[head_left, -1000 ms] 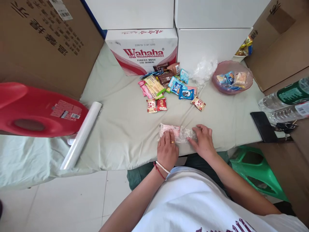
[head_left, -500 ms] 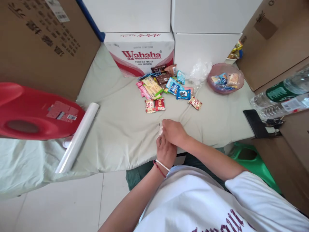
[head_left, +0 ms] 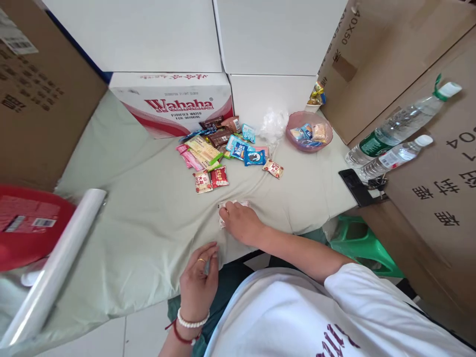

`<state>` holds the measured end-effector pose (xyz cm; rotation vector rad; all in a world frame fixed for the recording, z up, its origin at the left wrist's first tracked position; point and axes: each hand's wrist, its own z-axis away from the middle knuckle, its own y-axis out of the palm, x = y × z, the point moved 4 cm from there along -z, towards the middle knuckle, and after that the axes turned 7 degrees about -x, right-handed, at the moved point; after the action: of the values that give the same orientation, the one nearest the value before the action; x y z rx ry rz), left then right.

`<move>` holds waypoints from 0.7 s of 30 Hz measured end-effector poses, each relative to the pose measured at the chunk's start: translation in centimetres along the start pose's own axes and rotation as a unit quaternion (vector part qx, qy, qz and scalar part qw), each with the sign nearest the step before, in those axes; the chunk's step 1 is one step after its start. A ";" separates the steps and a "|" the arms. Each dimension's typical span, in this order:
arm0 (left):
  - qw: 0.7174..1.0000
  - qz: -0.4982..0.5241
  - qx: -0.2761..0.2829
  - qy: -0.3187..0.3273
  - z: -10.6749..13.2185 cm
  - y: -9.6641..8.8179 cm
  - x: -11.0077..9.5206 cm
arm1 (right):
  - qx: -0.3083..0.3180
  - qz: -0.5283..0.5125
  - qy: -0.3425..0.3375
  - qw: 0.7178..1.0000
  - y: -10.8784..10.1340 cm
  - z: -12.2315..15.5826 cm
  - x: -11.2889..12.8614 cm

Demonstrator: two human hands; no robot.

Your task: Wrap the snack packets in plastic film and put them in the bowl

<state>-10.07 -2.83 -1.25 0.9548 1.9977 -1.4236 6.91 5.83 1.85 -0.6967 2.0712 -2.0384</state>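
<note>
My right hand [head_left: 240,220] is closed on a small pale packet [head_left: 222,222] lying on the cloth near the table's front edge; the fingers cover most of it. Apart from it, at the cloth's edge, my left hand [head_left: 201,277] is loosely curved with fingers extended, the thumb just off the fingertips, and nothing visible in it. Beyond my hands lie a cream-and-red snack packet [head_left: 203,182], a red snack packet [head_left: 219,176] and another cream one [head_left: 273,168]. Behind these is a pile of snacks, including yellow-green bars [head_left: 204,150] and a blue packet [head_left: 255,157].
A pink bowl [head_left: 292,140] holds several snacks beside crumpled clear plastic [head_left: 274,124]. The Wahaha box [head_left: 174,99] stands behind. Two bottles [head_left: 399,126] and a black phone-like object [head_left: 355,187] are at right. A plastic film roll [head_left: 55,267] and red container [head_left: 29,223] sit left.
My left hand has come away from the packet and drawn back to the lower left. My right hand stays on the packet, now lower against the cloth. The view has shifted right.
</note>
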 end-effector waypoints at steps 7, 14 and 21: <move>0.959 0.207 -0.025 -0.193 -2.9 0.9 -2.7 | -0.115 -0.332 0.164 0.922 -4.4 1.8 -5.6; 0.848 0.416 0.123 -0.306 -5.6 8.2 -5.4 | -0.080 -0.678 0.237 0.692 -1.6 5.8 -7.0; 0.926 0.278 0.159 -0.201 -5.9 10.3 -5.9 | -0.209 -0.584 0.273 0.735 -3.2 8.9 -13.1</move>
<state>1.60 3.38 -1.08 1.1381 1.0990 -1.4732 22.84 3.46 1.63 -2.1704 2.8726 -2.4859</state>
